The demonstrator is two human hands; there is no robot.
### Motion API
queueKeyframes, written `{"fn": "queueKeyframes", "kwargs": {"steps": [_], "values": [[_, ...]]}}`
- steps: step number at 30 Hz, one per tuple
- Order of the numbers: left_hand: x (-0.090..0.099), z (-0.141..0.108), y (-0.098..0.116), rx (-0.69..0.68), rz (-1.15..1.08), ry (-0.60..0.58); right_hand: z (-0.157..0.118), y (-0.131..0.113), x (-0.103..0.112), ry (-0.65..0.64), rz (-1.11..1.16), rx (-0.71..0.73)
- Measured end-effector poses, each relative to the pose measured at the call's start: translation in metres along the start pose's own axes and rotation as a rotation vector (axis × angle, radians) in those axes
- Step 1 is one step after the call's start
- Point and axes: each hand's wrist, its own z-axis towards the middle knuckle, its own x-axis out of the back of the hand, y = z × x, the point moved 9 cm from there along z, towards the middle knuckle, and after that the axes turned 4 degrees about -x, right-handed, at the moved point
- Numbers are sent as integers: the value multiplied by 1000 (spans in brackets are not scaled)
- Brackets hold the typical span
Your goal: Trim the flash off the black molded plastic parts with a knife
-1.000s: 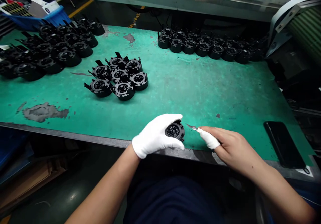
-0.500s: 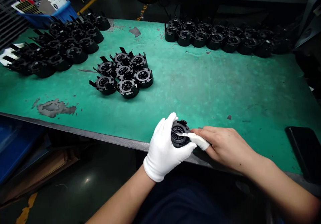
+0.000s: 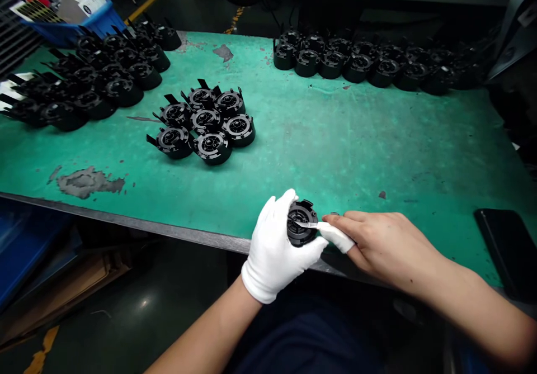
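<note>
My left hand [image 3: 277, 251], in a white glove, is closed around a round black plastic part [image 3: 300, 235] at the front edge of the table. The part's ribbed face is turned up toward me. My right hand [image 3: 373, 240] is bare except for a white covering on the thumb. It grips a small knife [image 3: 309, 225] with a thin silver blade, whose tip lies over the middle of the part; whether it touches is hard to see. The knife's handle is hidden in my fingers.
Several similar black parts [image 3: 205, 121] stand grouped on the green table [image 3: 319, 156], with more at the left [image 3: 96, 77] and a row [image 3: 361, 64] at the back right. A blue bin [image 3: 79, 30] is at the far left. A black phone [image 3: 505, 251] lies at the right.
The view has shifted slightly, so the table and its parts appear a little further left. Both hands keep the same grips, and the blade stays over the part's centre.
</note>
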Motion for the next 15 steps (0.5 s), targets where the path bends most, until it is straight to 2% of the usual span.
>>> {"fn": "queueKeyframes", "kwargs": {"steps": [7, 9, 15], "values": [[-1, 2, 1, -13, -35, -40, 13, 6, 7, -18, -124, -111], [0, 2, 0, 1, -49, -50, 10, 9, 4, -12, -17, -107], [2, 0, 2, 2, -47, -101, -16, 1, -18, 58, 507, -11]]}}
